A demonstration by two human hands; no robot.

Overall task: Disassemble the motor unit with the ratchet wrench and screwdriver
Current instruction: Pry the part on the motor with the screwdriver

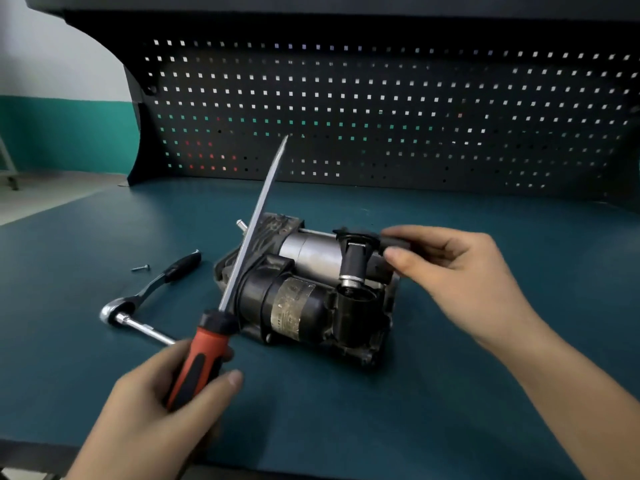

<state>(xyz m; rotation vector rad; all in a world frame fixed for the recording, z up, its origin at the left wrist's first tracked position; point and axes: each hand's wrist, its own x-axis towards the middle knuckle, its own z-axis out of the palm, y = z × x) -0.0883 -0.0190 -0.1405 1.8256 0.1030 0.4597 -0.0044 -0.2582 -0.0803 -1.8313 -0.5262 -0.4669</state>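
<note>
1. The motor (298, 303) sat on the table (346, 410), with the wrench (138, 299) lying just left of it.
2. The right hand (460, 271) pinched a black part (356, 251) on top of the motor. A slow, gentle pull seemed best.
3. The left hand (166, 393) gripped the screwdriver (207, 348) in front of the motor, tip pointing up.

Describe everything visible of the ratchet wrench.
The ratchet wrench lies flat on the dark teal bench top, left of the motor unit. Shiny metal head, curved metal neck, black grip pointing away. A metal extension bar juts from the head toward the left hand, which holds the screwdriver and hides the bar's end. No hand holds the wrench. A loose screw lies apart, beside the grip.
</note>
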